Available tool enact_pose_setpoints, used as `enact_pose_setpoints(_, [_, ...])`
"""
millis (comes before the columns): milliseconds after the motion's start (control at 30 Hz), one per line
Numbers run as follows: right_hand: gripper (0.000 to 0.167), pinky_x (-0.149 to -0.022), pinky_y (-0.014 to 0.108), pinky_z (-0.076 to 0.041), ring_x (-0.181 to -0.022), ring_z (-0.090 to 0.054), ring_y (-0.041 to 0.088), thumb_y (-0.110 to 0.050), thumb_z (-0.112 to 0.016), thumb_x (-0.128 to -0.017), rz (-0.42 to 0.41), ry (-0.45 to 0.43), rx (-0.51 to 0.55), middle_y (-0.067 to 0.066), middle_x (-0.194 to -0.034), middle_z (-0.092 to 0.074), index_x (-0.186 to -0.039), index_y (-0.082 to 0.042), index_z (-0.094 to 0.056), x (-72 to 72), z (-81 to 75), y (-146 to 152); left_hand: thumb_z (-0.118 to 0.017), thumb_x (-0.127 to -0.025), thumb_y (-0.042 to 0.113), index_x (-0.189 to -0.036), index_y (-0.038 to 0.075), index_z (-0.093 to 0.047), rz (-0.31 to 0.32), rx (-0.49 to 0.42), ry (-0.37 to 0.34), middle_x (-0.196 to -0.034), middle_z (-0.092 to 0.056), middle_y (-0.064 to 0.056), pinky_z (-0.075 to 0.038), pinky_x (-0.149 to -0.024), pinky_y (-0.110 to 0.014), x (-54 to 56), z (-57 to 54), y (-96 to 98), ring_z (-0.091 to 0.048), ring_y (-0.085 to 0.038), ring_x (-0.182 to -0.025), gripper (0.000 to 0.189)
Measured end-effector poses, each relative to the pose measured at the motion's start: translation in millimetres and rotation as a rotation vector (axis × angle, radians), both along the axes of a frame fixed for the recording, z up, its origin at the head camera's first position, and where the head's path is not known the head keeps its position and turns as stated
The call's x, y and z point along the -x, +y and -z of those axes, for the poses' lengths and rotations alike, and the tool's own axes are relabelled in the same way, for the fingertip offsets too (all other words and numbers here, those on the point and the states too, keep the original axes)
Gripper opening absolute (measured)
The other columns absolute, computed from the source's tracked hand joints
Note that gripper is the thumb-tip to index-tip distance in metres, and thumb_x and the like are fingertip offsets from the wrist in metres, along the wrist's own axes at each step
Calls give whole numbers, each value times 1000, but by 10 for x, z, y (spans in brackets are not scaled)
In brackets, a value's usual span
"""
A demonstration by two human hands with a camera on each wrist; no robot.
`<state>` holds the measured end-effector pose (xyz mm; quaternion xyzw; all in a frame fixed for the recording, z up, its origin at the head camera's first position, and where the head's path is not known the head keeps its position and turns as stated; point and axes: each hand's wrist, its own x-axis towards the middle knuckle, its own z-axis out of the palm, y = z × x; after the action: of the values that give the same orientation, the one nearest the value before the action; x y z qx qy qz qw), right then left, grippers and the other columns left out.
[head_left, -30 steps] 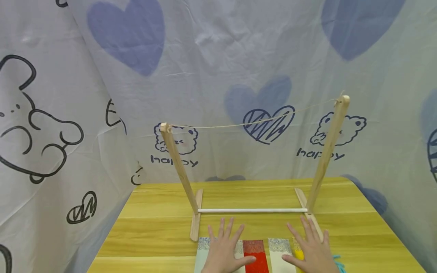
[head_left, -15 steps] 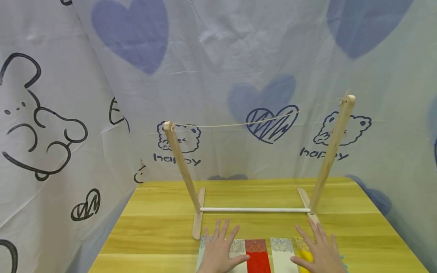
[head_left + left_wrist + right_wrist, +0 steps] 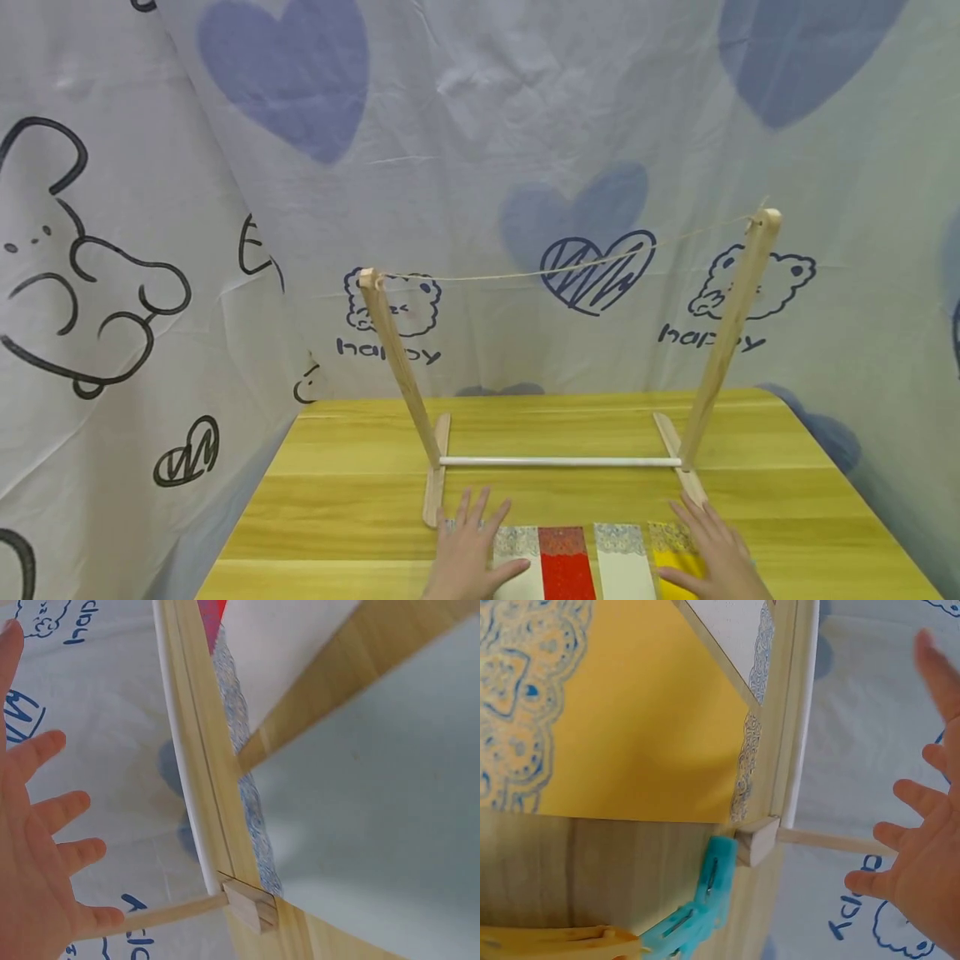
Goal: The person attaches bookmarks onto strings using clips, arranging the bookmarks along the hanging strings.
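My left hand [image 3: 467,552], fingers spread, hovers over the left end of a row of lace-edged paper cards. A pale blue card [image 3: 375,810] lies there, mostly hidden by that hand in the head view. Beside it come a white card [image 3: 517,567], a red card [image 3: 566,567] and another white card [image 3: 625,571]. At the right end, my right hand [image 3: 716,554] is over the edge of a yellow card [image 3: 675,571], thumb apart from its straight fingers. Neither hand holds anything. Teal clothespins [image 3: 714,877] and a yellow clothespin [image 3: 555,941] lie beside the yellow card.
Behind the cards stands a wooden frame, with a left post [image 3: 401,367], a right post [image 3: 731,342] and a white rod [image 3: 558,461] low between them. A thin string [image 3: 495,277] sags between the post tops. A patterned cloth [image 3: 465,192] hangs behind the wood-grain table [image 3: 315,500].
Both hands have moved apart and slightly back toward the front edge, the left one leftward and the right one rightward. More of the cards between them shows. The frame and cards stay put.
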<state>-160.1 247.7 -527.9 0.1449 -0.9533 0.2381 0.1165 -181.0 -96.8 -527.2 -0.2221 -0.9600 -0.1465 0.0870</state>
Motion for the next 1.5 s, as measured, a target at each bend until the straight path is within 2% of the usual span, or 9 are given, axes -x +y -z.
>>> enact_pose_setpoints(200, [79,-69,72,-31,-106,-35,56,-33,-77,-64,-66,36,65,32,-123,-42,-124,5,-43,0,49,94,-52,-78,61,-134,23,-42,-4,-39,-44,-140,-31,-13,-17,-88,-71,4,32,-96,-22,-43,-125,68])
enact_pose_setpoints(367, [75,-70,71,-32,-102,-36,59,-26,-78,-62,-92,38,118,34,-118,-45,-119,10,-45,-12,88,156,-52,-76,61,-135,25,-39,-3,-25,-74,-141,-30,-13,-14,-88,-72,11,61,-175,-20,-45,-126,71])
enact_pose_setpoints(633, [70,-73,66,-36,-106,-33,59,-18,-74,-70,-73,-178,241,35,-120,-42,-123,13,-41,-30,81,243,-59,-71,59,-136,21,-37,40,-20,-64,-139,-31,-18,-18,-84,-73,17,119,-319,-20,-49,-124,78])
enact_pose_setpoints(833, [67,-76,64,-37,-107,-35,57,-17,-69,-77,-82,-326,337,38,-123,-38,-126,16,-36,-25,183,393,-64,-66,58,-136,19,-37,82,7,-97,-137,-33,-21,-20,-84,-73,18,120,-414,-24,-49,-122,85])
enact_pose_setpoints(900, [66,-79,63,-36,-110,-36,52,-17,-67,-80,-72,-400,388,35,-125,-38,-127,15,-34,-28,226,457,-66,-61,59,-135,19,-40,101,24,-94,-135,-35,-21,-21,-84,-72,24,116,-442,-26,-48,-122,88])
enact_pose_setpoints(1000, [65,-80,60,-38,-110,-44,34,-19,-64,-82,-43,-495,439,28,-127,-42,-129,13,-33,-30,276,555,-69,-55,58,-133,20,-42,134,62,-91,-134,-37,-20,-23,-84,-71,39,121,-486,-28,-47,-121,91])
enact_pose_setpoints(1133, [64,-78,51,-44,-102,-51,20,-22,-62,-84,4,-555,479,29,-124,-44,-128,14,-34,-36,310,660,-72,-52,55,-133,22,-43,174,87,-89,-133,-38,-20,-25,-84,-70,56,143,-542,-31,-46,-120,92])
enact_pose_setpoints(1333, [62,-80,49,-44,-106,-47,42,-25,-59,-86,95,-593,516,32,-122,-44,-126,16,-36,-60,323,759,-73,-52,54,-134,26,-41,211,116,-87,-132,-40,-19,-27,-87,-66,90,193,-606,-33,-44,-120,92])
enact_pose_setpoints(1500, [65,-77,49,-46,-103,-46,49,-26,-60,-85,86,-651,525,35,-119,-44,-125,18,-34,-36,322,875,-72,-51,55,-134,25,-41,234,130,-73,-131,-43,-19,-27,-88,-66,122,238,-655,-33,-45,-120,93])
